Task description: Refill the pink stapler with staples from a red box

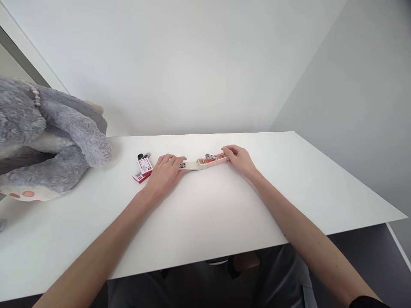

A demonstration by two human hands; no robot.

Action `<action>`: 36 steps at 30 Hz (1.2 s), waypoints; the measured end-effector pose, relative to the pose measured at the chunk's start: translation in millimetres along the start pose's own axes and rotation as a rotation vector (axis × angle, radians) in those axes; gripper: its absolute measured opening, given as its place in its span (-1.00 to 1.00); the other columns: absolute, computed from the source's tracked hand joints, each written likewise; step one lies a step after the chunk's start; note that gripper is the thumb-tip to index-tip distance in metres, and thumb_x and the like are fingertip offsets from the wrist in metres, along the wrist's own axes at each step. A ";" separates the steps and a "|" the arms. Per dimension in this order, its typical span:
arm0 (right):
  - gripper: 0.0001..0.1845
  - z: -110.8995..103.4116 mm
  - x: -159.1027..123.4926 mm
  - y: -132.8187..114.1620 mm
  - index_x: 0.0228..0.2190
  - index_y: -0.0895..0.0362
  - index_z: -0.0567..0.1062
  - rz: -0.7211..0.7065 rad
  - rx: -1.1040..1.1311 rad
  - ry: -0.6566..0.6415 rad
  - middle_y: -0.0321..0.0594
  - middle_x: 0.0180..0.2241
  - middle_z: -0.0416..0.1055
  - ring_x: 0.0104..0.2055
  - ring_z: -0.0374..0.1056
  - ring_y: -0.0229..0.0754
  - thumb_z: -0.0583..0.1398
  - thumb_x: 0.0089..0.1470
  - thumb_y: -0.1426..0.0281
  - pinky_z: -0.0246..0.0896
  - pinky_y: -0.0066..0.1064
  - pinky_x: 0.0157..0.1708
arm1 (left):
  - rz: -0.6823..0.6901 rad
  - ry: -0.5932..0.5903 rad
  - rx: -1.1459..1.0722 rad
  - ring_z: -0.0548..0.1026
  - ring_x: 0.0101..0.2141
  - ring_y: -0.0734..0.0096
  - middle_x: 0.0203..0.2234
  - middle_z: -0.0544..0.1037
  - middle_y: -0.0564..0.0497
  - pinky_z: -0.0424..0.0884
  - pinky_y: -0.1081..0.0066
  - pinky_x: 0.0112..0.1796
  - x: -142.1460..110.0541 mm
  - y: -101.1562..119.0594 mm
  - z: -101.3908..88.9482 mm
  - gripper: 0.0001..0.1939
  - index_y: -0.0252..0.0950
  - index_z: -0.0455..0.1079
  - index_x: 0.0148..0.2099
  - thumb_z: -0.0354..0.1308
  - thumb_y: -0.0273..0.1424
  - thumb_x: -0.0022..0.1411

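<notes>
A long, narrow pink-and-cream hinged thing, apparently a stapler (192, 165), lies unfolded almost flat on the white table between my hands. My left hand (165, 173) is closed over its cream end, where a small metal part shows beside the fingertips. Its pink half, ribbed inside, reaches to the right, and my right hand (239, 159) pinches that far end between thumb and fingers. A silver metal piece (210, 156) sticks up along the pink half. Part of each end is hidden under my fingers.
Left of my left hand lie two small red-and-white boxes (145, 165), overlapping, with a black-and-silver object (144, 156) behind them. A large grey plush toy (73, 128) sits on the left of the table (205, 222). A white wall (199, 68) rises behind.
</notes>
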State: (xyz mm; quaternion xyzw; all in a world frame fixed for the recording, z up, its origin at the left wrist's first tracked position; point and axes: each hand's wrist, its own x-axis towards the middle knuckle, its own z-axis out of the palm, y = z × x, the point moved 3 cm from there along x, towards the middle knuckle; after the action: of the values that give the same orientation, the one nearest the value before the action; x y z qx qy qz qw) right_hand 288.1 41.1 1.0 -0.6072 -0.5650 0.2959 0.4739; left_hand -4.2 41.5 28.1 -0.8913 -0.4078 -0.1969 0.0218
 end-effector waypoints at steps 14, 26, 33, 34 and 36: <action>-0.53 5.9 -16.8 -40.8 -0.02 0.01 0.52 -0.208 0.335 -0.150 -0.10 -0.03 0.58 -0.02 0.53 0.02 0.33 0.16 0.00 0.35 -0.25 -0.30 | -0.039 -0.019 -0.103 0.42 0.12 -0.03 -0.04 0.63 -0.13 0.35 0.01 0.11 -1.4 5.9 1.3 -0.57 -0.23 0.33 0.26 0.04 -0.16 0.48; -0.59 13.3 -24.4 -45.3 -0.09 -0.05 0.62 -0.185 0.348 -0.203 -0.19 0.03 0.56 -0.02 0.50 -0.04 0.42 0.05 0.07 0.44 -0.10 0.05 | 0.012 -0.071 -0.164 0.46 0.06 0.00 -0.08 0.62 -0.10 0.40 0.06 0.04 -2.8 22.2 5.8 -0.54 -0.19 0.31 0.27 0.12 -0.11 0.44; -0.50 21.0 -29.0 -46.8 -0.07 -0.05 0.62 -0.157 0.362 -0.243 -0.16 -0.07 0.58 -0.01 0.49 0.03 0.46 -0.02 0.02 0.51 -0.07 -0.10 | 0.055 -0.080 -0.188 0.49 0.02 0.06 -0.09 0.63 -0.08 0.38 0.06 0.09 -3.9 31.6 7.9 -0.55 -0.20 0.32 0.24 0.14 -0.13 0.43; -0.50 21.9 -29.4 -46.6 -0.07 -0.04 0.62 -0.155 0.359 -0.245 -0.17 -0.09 0.58 -0.03 0.49 0.02 0.46 -0.02 0.03 0.51 -0.08 -0.13 | 0.059 -0.077 -0.189 0.49 0.01 0.07 -0.09 0.64 -0.07 0.38 0.06 0.09 -4.0 31.9 8.3 -0.56 -0.20 0.32 0.24 0.15 -0.13 0.43; -0.52 23.5 -30.4 -46.3 -0.08 -0.04 0.63 -0.156 0.353 -0.255 -0.19 -0.11 0.58 -0.08 0.48 -0.01 0.45 -0.01 0.05 0.49 -0.12 -0.18 | 0.063 -0.072 -0.190 0.50 0.01 0.07 -0.09 0.64 -0.07 0.39 0.06 0.09 -4.1 32.0 9.2 -0.56 -0.19 0.32 0.24 0.15 -0.13 0.43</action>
State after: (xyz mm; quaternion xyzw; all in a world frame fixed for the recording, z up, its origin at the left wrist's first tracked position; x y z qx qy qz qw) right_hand 242.6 13.4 28.9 -0.4273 -0.6049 0.4268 0.5190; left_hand 20.0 19.0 22.0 -0.9082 -0.3598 -0.2015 -0.0713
